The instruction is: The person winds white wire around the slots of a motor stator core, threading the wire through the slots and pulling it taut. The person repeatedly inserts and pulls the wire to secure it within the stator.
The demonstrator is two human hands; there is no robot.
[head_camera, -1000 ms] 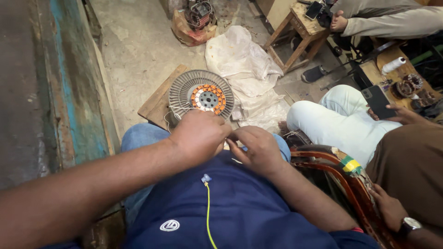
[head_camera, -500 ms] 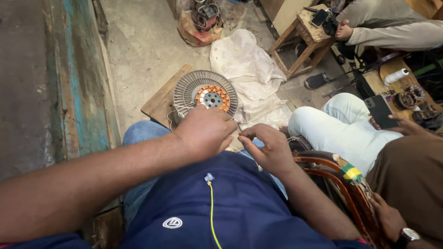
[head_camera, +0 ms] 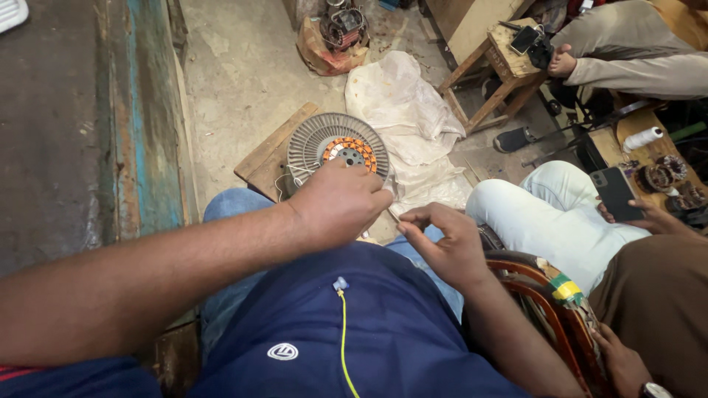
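Note:
A round grey motor stator (head_camera: 317, 140) with orange-wrapped copper windings around its hub lies on a wooden board (head_camera: 267, 156) on the floor in front of my knees. My left hand (head_camera: 335, 203) hovers just in front of it, curled into a fist, with a small pale strip (head_camera: 388, 187) sticking out past the fingertips. My right hand (head_camera: 442, 243) is beside it to the right, over my lap, thumb and fingers pinched together; whatever is between them is too small to see. A thin wire (head_camera: 293, 174) loops off the stator's near edge.
A crumpled white plastic sheet (head_camera: 402, 110) lies beyond the stator, with a bagged motor part (head_camera: 335, 33) and a wooden stool (head_camera: 501, 66) further back. A seated person in pale trousers (head_camera: 546, 214) holds a phone (head_camera: 613, 193) at the right. A painted wall (head_camera: 96, 133) runs along the left.
My two hands were touching over my lap; now the right hand has drawn back slightly from the left, leaving a small gap. The view has tilted a little.

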